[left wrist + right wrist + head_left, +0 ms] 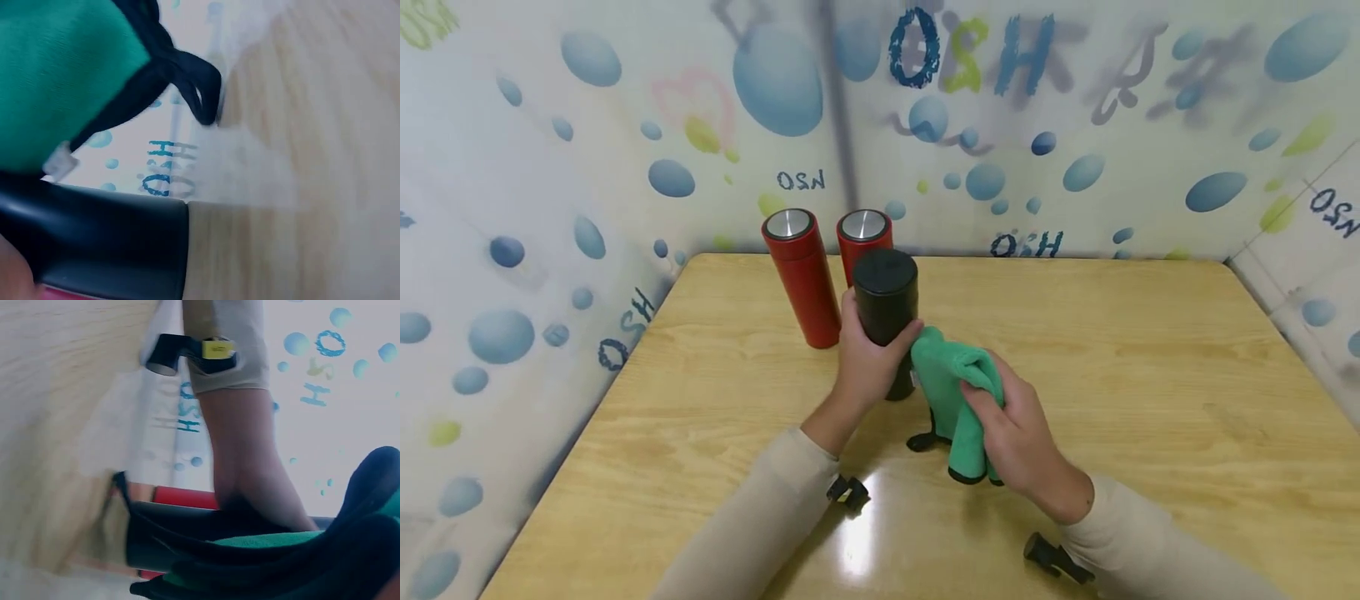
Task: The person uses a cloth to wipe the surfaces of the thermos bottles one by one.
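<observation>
My left hand [871,354] grips a black cylindrical flask [886,292] round its middle, thumb on the near side. In the left wrist view the lower part of the black flask [119,240] shows at the bottom left. My right hand [1018,425] pinches a folded green cloth [943,379] with black edging and a black loop. The cloth's left edge touches or nearly touches the flask's side. In the right wrist view the green cloth [269,540] hangs in front of the black flask [169,528]. Whether the flask's base meets the table is unclear.
Two red flasks with silver lids stand behind the black one: a left red flask [805,287] and a right red flask [857,237], partly hidden. The wooden table [1150,375] meets a patterned wall covering [1112,217] at the back. Both wrists wear small black cameras.
</observation>
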Available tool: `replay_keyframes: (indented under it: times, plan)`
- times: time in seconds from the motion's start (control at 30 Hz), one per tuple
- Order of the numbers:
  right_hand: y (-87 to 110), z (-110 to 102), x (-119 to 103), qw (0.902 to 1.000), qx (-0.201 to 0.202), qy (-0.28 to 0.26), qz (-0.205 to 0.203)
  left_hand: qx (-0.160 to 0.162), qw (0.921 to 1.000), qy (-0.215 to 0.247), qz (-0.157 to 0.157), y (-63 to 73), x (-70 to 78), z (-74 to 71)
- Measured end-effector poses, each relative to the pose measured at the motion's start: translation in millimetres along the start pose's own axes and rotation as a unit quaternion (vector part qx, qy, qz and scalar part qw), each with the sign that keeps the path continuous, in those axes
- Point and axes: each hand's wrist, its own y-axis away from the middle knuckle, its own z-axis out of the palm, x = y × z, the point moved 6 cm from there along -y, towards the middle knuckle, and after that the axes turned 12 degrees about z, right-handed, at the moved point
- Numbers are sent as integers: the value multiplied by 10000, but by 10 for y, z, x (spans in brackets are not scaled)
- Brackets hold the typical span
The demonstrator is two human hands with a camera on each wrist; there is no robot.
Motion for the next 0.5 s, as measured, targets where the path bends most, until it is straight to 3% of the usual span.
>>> replay_keyframes:
  times: [0.13,0.3,0.5]
  plan:
    - [30,-151,-75,9990,350,-240,167,-1,9998,208,1,10,-31,128]
    - [27,-317,-144,9953,797,-552,18,-133,9995,300,26,-30,-34,348]
    - [-30,-394,-128,9942,866,-633,58,-323,9992,185,-122,-156,-86,576]
